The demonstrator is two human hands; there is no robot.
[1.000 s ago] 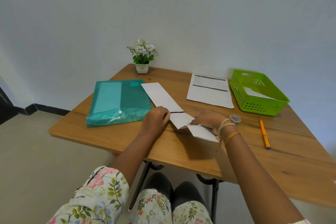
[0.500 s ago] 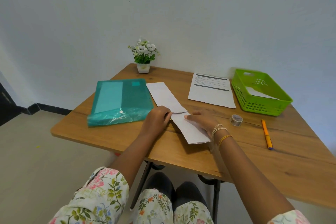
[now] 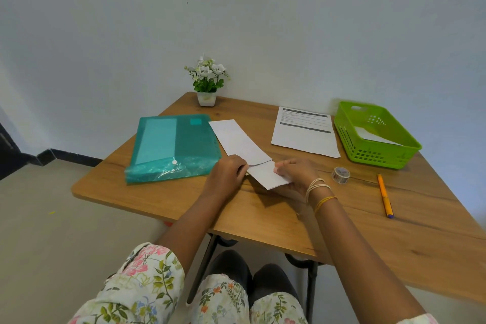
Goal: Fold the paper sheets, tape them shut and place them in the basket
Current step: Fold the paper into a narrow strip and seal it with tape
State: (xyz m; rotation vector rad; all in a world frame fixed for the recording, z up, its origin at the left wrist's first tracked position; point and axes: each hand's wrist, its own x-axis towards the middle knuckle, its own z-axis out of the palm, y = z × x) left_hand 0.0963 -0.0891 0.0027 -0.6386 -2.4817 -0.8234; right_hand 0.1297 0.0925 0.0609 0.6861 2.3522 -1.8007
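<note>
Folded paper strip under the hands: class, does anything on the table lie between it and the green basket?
Mostly clear: the tape roll sits just nearer than the line from folded paper strip to green basket; the printed sheet lies beyond it.

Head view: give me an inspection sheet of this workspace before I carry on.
Surface: wooden table, bare wood at the near edge.
Job's things: folded paper strip under both hands; printed sheet flat; green basket with white paper inside; tape roll beside the right wrist.
Clutter: teal folder; orange pen; potted flowers.
Grippers: left hand holds the strip's left edge; right hand pinches the folded near flap.
Cables: nothing seen.
Surroundings: white wall, pale floor, dark skirting at left.
</note>
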